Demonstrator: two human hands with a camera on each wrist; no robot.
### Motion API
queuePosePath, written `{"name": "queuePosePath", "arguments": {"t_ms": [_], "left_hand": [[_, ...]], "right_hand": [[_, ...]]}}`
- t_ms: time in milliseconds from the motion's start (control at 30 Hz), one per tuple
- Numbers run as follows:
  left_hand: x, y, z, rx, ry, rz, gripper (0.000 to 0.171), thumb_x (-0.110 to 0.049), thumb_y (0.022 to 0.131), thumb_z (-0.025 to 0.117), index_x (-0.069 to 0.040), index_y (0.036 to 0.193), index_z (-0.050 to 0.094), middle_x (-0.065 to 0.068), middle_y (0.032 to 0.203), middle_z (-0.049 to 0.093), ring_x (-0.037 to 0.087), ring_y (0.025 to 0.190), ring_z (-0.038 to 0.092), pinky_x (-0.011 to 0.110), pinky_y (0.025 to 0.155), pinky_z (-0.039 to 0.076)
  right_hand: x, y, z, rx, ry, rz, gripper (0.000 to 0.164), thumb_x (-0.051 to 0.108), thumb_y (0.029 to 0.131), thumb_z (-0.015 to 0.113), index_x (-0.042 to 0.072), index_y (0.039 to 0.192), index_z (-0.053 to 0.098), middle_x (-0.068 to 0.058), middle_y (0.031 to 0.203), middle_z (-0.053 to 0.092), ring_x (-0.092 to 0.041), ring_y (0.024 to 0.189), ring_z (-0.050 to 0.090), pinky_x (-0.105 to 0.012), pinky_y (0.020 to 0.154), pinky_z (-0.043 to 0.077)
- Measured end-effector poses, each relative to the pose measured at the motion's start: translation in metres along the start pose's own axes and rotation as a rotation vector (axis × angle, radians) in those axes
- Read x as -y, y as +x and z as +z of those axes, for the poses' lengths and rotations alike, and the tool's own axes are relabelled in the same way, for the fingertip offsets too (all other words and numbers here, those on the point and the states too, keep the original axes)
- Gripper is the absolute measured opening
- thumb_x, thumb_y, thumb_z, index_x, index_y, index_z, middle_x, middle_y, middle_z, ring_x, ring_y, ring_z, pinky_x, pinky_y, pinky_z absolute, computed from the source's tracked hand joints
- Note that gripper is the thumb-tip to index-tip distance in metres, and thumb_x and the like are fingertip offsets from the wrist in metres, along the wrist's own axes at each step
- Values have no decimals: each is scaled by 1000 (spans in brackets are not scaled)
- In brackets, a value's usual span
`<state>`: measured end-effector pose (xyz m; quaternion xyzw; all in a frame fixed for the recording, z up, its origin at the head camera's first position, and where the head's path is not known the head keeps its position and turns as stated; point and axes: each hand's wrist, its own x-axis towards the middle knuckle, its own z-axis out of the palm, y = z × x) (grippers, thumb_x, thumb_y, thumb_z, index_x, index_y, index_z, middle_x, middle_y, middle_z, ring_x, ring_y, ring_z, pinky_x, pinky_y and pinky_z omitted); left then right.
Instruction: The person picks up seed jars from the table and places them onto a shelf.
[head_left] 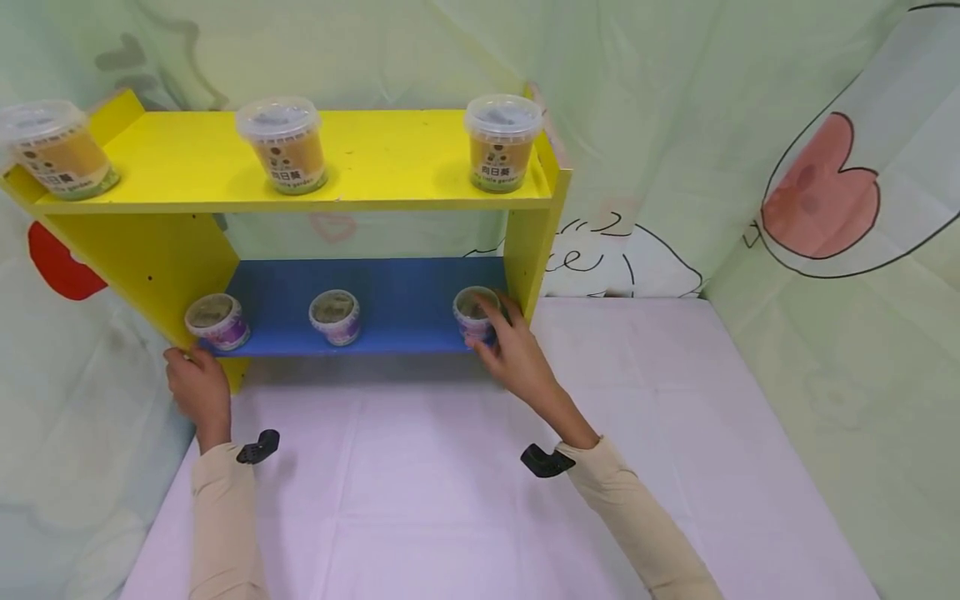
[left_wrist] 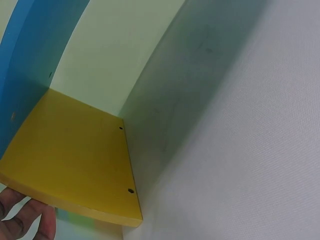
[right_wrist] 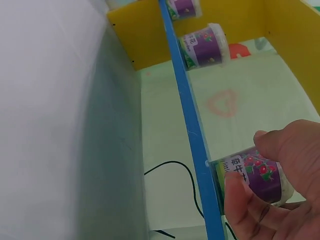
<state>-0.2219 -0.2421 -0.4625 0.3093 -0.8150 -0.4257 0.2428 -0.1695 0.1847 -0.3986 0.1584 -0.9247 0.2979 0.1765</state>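
My right hand (head_left: 522, 354) is around a small purple-labelled cup (right_wrist: 260, 172) at the right end of the blue shelf board (head_left: 405, 292), thumb on one side and fingers on the other. Two like cups stand on that board, a middle cup (head_left: 335, 318) and a left cup (head_left: 218, 322). My left hand (head_left: 198, 385) grips the front edge of the yellow side panel (left_wrist: 75, 155) of the shelf unit, low on its left side. Curled fingers (left_wrist: 30, 217) show against the panel edge in the left wrist view; the rest of that hand is out of frame.
Three larger clear-lidded cups stand on the yellow top board (head_left: 390, 150): a left one (head_left: 60, 154), a middle one (head_left: 285, 150) and a right one (head_left: 502, 146). Beneath the unit lies a pale cloth-covered table (head_left: 420, 483). Printed pale green curtains (head_left: 675, 100) hang behind and beside.
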Motion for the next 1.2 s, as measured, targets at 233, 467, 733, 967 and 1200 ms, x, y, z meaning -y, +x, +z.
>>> {"name": "queuePosePath", "arguments": {"t_ms": [233,467,733,967,1200], "left_hand": [[-1,1,2,13,17,-8,53,-40,104,26,1,136,38,28,126,50,46,114,51,57,98,40],[3,3,-2,5,39,6,51,-37,104,25,3,134,39,29,122,50,47,110,51,56,93,41],[6,4,-11,63,28,79,52,-34,104,26,8,131,41,32,118,53,47,105,52,52,89,41],[16,-24,-11,91,-33,149,51,-26,103,35,10,139,35,37,127,52,52,116,50,59,102,36],[16,-89,1,84,-52,224,41,-28,103,39,8,123,46,26,109,53,39,97,52,46,79,38]], "right_hand": [[2,-22,6,-35,-36,16,84,22,88,73,6,154,23,-25,155,29,-20,70,58,-31,64,55],[5,-38,11,-70,-59,19,88,20,87,74,6,154,19,-23,155,31,-13,64,55,-22,58,50],[2,-53,13,-113,-51,-23,81,18,88,72,5,152,25,-21,153,33,-11,63,57,-16,51,43],[-9,-74,11,-161,-47,11,66,15,88,71,8,145,40,-14,145,43,-10,64,56,-16,48,39],[-19,-97,8,-171,-57,0,38,13,87,72,6,122,62,-9,119,59,-8,64,57,-16,49,40]]}}
